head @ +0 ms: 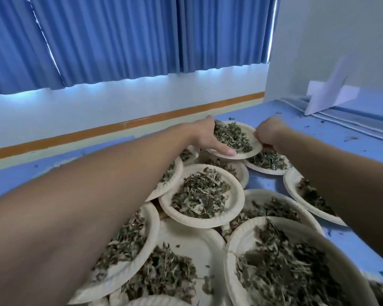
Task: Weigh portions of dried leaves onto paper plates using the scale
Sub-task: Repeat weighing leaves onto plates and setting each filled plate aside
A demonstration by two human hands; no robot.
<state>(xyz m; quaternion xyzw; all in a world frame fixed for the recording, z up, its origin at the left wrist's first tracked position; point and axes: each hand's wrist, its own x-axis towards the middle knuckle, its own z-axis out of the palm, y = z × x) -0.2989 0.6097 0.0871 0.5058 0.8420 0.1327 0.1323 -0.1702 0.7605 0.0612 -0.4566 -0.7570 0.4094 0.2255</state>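
Both arms reach forward over the table (318, 133), and both hands meet at one plate (245, 155) at the far end of the spread. Left hand (205, 138) has the plate's left edge. Its thumb (227, 151) lies straight along the top of the near rim, nail up, and the fingers go out of sight past the rim, behind the pile. Right hand (268, 133) is closed small, knuckles toward the camera, fingertips pinching the right rim. Its thumb is not visible. The plate carries a heap of dried leaves (230, 135), grey-green, piled in the middle and reaching the left hand. It sits level and overlaps the plates below and beside it. Cannot tell whether it is held clear of them or resting on them. Other plates (233, 205), all loaded with leaves, crowd the near table, rims overlapping, several partly under the left forearm. The closest ones are blurred. Loose leaf crumbs (349, 139) are scattered on the blue tabletop to the right. Beyond the table is a white wall (97, 111) with an orange stripe, and blue curtains (119, 40) hang above it. A folded white card (332, 96) stands at the table's far right, by a white partition.
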